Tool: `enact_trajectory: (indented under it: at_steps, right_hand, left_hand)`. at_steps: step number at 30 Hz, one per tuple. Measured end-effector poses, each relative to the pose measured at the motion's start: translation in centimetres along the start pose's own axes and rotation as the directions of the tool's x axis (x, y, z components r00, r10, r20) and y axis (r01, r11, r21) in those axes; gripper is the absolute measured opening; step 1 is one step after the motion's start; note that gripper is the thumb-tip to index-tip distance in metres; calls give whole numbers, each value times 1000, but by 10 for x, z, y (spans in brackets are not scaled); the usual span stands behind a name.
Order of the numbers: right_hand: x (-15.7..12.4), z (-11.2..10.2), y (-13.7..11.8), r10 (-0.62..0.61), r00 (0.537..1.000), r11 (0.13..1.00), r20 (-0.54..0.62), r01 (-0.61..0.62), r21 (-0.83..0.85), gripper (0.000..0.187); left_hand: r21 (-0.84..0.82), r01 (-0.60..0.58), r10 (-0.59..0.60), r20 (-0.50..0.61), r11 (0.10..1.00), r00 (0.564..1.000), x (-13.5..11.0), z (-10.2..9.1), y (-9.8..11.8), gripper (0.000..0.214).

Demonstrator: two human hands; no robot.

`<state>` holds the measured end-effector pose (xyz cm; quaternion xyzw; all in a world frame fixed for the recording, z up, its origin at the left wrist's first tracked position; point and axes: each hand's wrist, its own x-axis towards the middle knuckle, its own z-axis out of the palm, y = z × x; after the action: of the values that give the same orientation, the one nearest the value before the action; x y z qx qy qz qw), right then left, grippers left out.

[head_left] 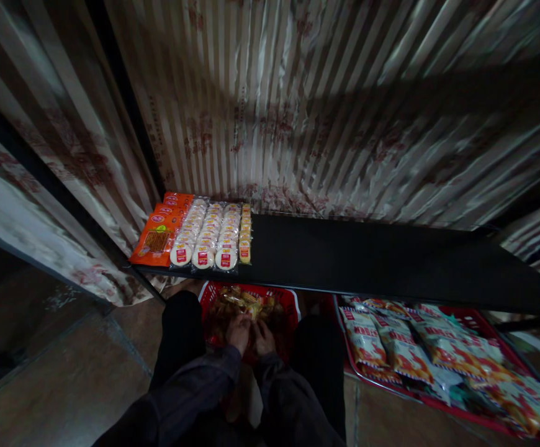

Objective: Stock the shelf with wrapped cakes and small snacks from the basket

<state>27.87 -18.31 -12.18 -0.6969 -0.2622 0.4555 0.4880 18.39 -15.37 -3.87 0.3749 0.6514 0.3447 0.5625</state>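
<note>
Head view: from above, facing forward-down, black shelf [367,254] near.

2 long, dark greyish sleeves [195,386], wrinkled; black trousers [177,335]; 2 bare hands [239,334].

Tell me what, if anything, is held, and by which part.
Cannot tell: left hand and right hand are at glossy yellowish packets in a red plastic basket, any grip unclear.

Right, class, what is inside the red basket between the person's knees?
The red basket holds shiny, yellowish wrapped packets. The left hand and right hand are over it, close together at the packets. Whatever lies beneath the hands and the top packets is covered.
</note>
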Motion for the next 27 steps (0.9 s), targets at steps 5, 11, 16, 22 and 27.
enact_trajectory:
  at_steps: [5, 11, 16, 22, 27]
  right_hand:
    - [-1, 0, 4, -77, 997, 993, 3, 77, -87, 83]
    - [2, -4, 11, -182, 980, 958, -81, 158, -238, 80]
    - [-6, -7, -4, -244, 964, 941, -110, 208, -268, 69]
    - [-9, -12, -30, -364, 920, 910, -144, 319, -264, 60]
    - [-9, -15, -53, -410, 902, 895, -134, 369, -250, 58]
  left_hand:
    - [61, -16, 18, -35, 998, 999, -5, 1, 1, 19]
    - [189, -80, 80, 7, 979, 997, -12, 0, 6, 23]
    - [198, -141, 139, 22, 970, 990, -16, 0, 12, 26]
    - [149, -249, 248, 25, 957, 968, -18, 5, 22, 27]
    - [105, -305, 306, 5, 946, 952, -22, 9, 30, 28]
